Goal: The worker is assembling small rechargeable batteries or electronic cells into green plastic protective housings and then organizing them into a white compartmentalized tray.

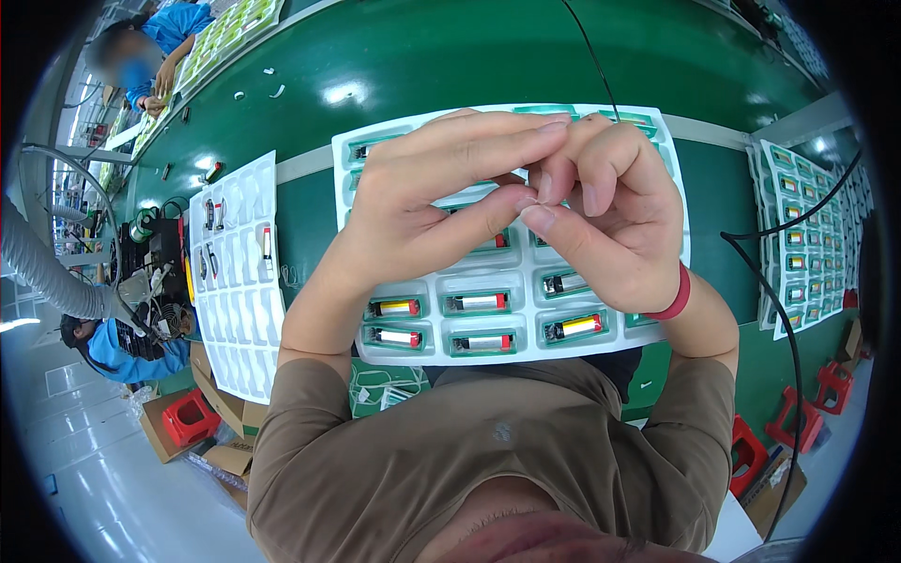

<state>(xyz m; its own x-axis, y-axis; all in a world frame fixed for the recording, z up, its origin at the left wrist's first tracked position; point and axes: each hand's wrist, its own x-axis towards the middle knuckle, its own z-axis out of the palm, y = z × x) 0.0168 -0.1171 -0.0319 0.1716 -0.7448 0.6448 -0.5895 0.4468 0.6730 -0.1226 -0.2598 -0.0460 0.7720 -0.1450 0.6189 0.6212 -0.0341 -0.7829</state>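
My left hand (pixel 441 197) and my right hand (pixel 615 225) are held up together over a white blister tray (pixel 432 355). Their fingertips meet in a pinch near the middle of the view. Whatever may be between the fingers is hidden, so I cannot tell if they hold anything. A red band circles my right wrist (pixel 678 296). The tray lies on the green bench and holds several small silver cells (pixel 483 302) with red and yellow ends, one per pocket. My hands cover the tray's middle rows.
A white tray (pixel 235 281), mostly empty, lies to the left, and another filled tray (pixel 802 235) to the right. A black cable (pixel 751 272) hangs at the right. A small machine (pixel 150 263) stands far left. Other people work at top left (pixel 150 47) and lower left (pixel 103 347). Red stools (pixel 798 422) stand below.
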